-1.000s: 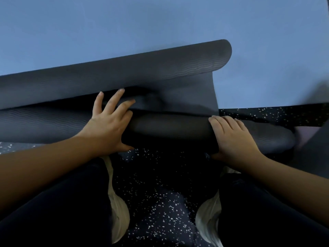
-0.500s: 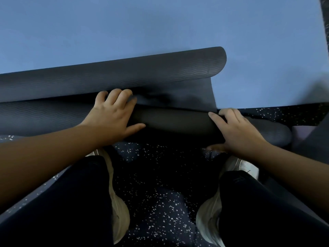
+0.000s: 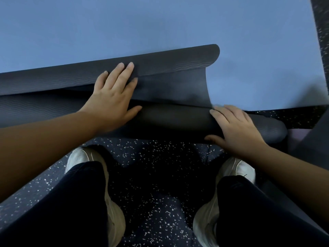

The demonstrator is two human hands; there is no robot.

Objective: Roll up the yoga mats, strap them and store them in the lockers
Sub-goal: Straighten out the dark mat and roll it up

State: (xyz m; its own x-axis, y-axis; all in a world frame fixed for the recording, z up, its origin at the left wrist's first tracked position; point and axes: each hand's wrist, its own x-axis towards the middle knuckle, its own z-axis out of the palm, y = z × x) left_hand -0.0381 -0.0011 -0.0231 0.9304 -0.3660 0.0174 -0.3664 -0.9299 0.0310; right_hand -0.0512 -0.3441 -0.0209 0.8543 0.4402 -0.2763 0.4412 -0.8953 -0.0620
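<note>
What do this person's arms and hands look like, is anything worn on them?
Both forearms are bare, with no sleeve in view. The left hand and right hand wear no gloves, rings, or watch. The fingers have short, plain nails.

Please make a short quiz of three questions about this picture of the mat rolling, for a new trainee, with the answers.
1. True or false: the left hand lies with straight fingers on the dark mat.
2. Which hand rests on the rolled part near its end?
A. left
B. right
C. neither
3. Fill in: under the dark mat lies a ____ mat.

Key: 1 true. 2 B, the right hand. 3 blue.
</note>
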